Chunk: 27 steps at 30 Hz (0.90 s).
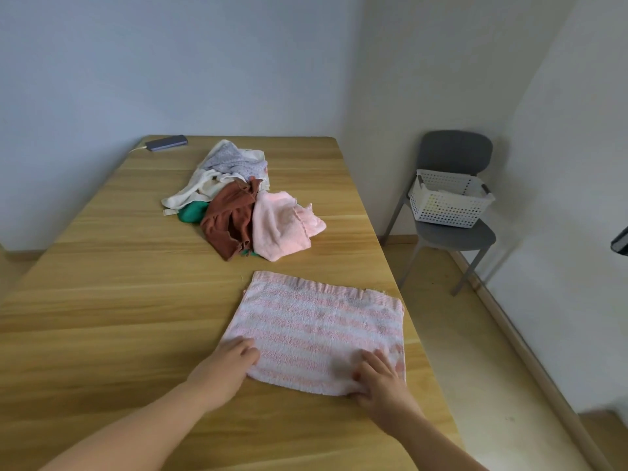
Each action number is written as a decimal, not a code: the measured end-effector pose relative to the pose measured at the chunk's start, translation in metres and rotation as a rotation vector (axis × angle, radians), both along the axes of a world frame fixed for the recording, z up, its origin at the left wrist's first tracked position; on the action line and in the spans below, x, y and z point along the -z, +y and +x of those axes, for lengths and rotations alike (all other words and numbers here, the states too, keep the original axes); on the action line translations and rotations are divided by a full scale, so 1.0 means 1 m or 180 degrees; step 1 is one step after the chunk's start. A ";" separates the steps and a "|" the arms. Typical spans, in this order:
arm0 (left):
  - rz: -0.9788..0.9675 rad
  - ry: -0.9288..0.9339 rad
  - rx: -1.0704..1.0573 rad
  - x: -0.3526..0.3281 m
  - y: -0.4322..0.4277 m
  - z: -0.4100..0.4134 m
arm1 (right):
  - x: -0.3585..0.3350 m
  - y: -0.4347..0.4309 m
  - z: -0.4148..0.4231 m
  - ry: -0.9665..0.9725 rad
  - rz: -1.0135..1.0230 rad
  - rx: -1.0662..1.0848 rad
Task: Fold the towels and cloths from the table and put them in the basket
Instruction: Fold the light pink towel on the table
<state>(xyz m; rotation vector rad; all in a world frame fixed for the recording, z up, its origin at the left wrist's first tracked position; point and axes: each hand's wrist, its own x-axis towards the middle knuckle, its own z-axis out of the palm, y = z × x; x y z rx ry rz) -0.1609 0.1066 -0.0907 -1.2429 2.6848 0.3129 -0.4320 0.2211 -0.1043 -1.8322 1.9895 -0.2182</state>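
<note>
Wood-grain desk (102, 300), pale, boards running across. Dark phone (167, 143) at far left corner, cable attached.

Loose heap at mid-desk, unfolded, pieces overlapping:
- cream cloth (200, 188), left side, strap trailing out
- green cloth (192, 212), mostly buried beneath
- lilac patterned cloth (234, 161), on top at the back
- brown cloth (231, 219), crumpled, front of heap
- pink towel (282, 226), fluffy, bunched, right side of heap

Left hand (234, 362): fingers curled, grasping near left corner of striped towel.

Striped towel (319, 331): pink and white bands, terry pile, ribbed pink hem along far edge; spread flat on desk near its right edge, apart from the heap.

Right hand (379, 377): laid over near right corner of same towel, fingers bent, blurred; gripping or merely pressing, cannot tell.

Grey chair (455, 154) on floor, right of desk, well apart. White perforated basket (448, 209) on its seat, something pale inside.
</note>
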 end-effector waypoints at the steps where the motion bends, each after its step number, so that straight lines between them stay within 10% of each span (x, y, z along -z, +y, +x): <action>1: 0.0013 -0.0128 -0.0018 0.002 0.000 0.002 | 0.006 0.002 -0.001 0.0043 -0.0214 0.0004; 18: -0.0161 -0.0242 -0.0458 -0.010 -0.003 0.009 | -0.002 0.018 -0.009 0.0493 -0.0354 0.0482; 27: 0.0426 0.2293 -0.2307 -0.060 -0.043 -0.013 | -0.065 -0.027 -0.006 -0.0962 -0.0412 0.1642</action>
